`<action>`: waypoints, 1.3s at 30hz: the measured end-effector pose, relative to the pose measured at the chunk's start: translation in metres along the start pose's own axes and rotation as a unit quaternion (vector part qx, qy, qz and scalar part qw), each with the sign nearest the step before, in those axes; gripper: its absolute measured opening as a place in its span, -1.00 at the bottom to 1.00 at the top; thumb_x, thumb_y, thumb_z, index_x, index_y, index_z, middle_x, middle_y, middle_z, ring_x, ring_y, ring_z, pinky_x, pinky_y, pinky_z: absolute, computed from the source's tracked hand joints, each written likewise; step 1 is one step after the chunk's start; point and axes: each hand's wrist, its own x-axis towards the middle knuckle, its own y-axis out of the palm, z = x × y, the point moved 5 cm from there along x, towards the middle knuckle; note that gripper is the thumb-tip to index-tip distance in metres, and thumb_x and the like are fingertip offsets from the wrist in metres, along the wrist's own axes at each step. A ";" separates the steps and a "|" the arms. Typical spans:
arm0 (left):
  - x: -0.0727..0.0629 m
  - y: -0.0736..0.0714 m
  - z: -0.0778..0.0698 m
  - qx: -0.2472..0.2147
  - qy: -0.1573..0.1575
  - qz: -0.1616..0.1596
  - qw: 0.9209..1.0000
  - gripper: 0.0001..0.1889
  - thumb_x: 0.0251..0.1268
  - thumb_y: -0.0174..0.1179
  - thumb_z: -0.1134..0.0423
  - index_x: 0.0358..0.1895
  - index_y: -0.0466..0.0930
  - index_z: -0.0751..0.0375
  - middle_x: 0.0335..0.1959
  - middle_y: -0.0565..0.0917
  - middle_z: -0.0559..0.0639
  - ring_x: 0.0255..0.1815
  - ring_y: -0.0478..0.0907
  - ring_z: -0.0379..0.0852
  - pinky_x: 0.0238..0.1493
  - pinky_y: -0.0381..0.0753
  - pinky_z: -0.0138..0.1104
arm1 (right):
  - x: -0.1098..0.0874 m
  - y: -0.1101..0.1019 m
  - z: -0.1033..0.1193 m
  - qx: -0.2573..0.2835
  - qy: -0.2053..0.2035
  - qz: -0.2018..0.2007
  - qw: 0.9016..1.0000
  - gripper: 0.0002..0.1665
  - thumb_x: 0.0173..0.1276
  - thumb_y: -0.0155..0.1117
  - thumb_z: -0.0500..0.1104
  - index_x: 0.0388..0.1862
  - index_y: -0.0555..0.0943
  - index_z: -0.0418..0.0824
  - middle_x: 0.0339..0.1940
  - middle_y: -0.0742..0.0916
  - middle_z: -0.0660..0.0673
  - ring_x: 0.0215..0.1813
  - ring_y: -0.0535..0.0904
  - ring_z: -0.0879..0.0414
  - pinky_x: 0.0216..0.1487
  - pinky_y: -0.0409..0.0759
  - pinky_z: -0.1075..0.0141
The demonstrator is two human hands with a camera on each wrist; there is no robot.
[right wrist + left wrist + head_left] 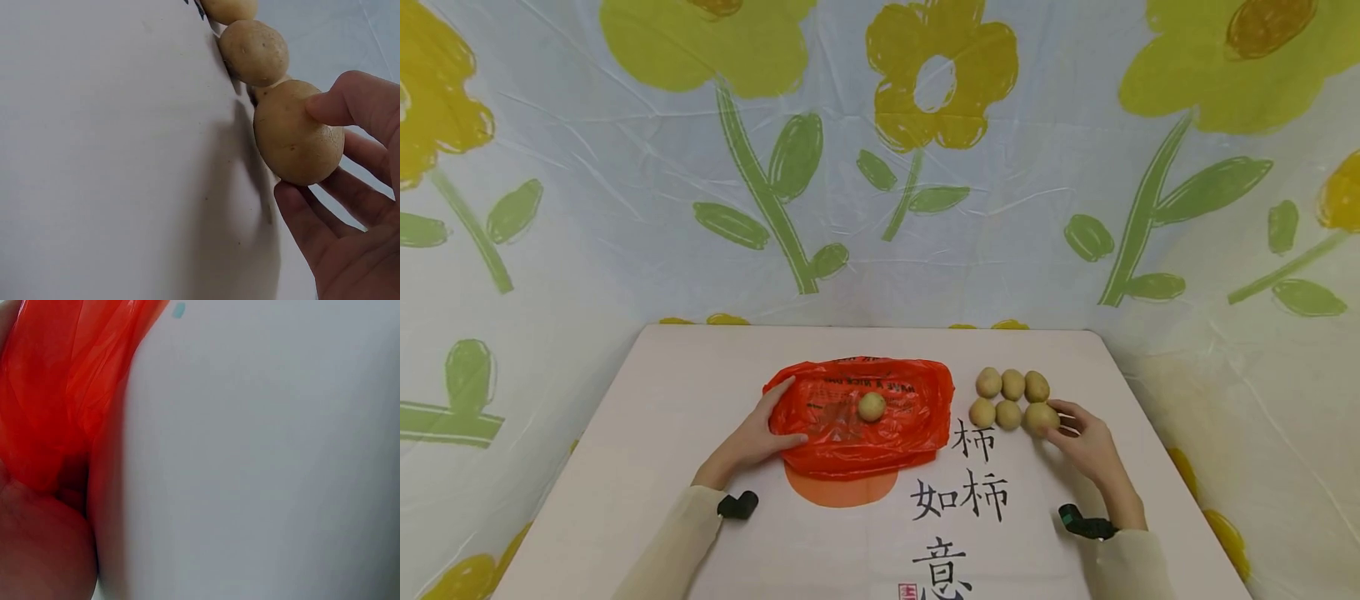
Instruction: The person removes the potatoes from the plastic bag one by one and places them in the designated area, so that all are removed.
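My right hand pinches a potato between thumb and fingers, at the front right end of two short rows of potatoes. In the right wrist view the held potato stands close to a neighbouring potato. A red plastic bag with dark printing lies spread on the table, its edges bunched up around it. One potato sits on the bag near its middle. At the bag's left side, my left hand holds its edge, thumb over the front part. Some left fingers are hidden by the plastic.
The pale table bears large black characters and an orange printed shape partly under the bag. A flower-printed cloth hangs behind the table and at both sides.
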 end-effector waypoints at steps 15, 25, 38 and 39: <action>0.001 0.001 -0.003 -0.002 0.008 -0.002 1.000 0.13 0.13 0.50 -0.11 0.68 -0.10 -0.24 0.69 0.00 0.08 0.66 -0.01 0.27 0.48 0.31 0.25 | 0.003 0.003 -0.006 -0.006 0.023 0.001 1.000 -0.42 0.37 0.43 -0.18 0.31 0.56 -0.36 0.19 0.68 -0.46 -0.08 0.45 0.65 -0.05 0.49 0.72; 0.000 0.000 -0.003 -0.004 0.013 0.000 1.000 0.13 0.15 0.49 -0.11 0.68 -0.11 -0.22 0.69 -0.02 0.09 0.66 -0.02 0.28 0.49 0.29 0.27 | 0.007 0.005 -0.005 -0.010 0.029 0.007 0.999 -0.42 0.41 0.39 -0.15 0.34 0.54 -0.36 0.19 0.68 -0.45 0.04 0.69 0.15 -0.06 0.48 0.69; -0.003 0.000 -0.004 -0.002 0.006 -0.002 1.000 0.14 0.14 0.49 -0.12 0.68 -0.11 -0.20 0.69 -0.01 0.10 0.66 -0.02 0.29 0.50 0.27 0.28 | 0.007 0.008 -0.005 -0.014 0.037 0.029 0.999 -0.34 0.45 0.38 -0.02 0.39 0.50 -0.35 0.26 0.64 -0.49 0.21 0.64 -0.38 -0.02 0.51 0.56; -0.002 0.000 -0.004 -0.002 0.007 -0.002 1.000 0.14 0.15 0.49 -0.12 0.68 -0.11 -0.20 0.69 -0.02 0.10 0.66 -0.03 0.30 0.50 0.27 0.28 | 0.007 0.007 -0.005 -0.016 0.036 0.029 0.999 -0.34 0.46 0.37 -0.02 0.39 0.50 -0.35 0.26 0.64 -0.49 0.21 0.65 -0.37 -0.02 0.52 0.56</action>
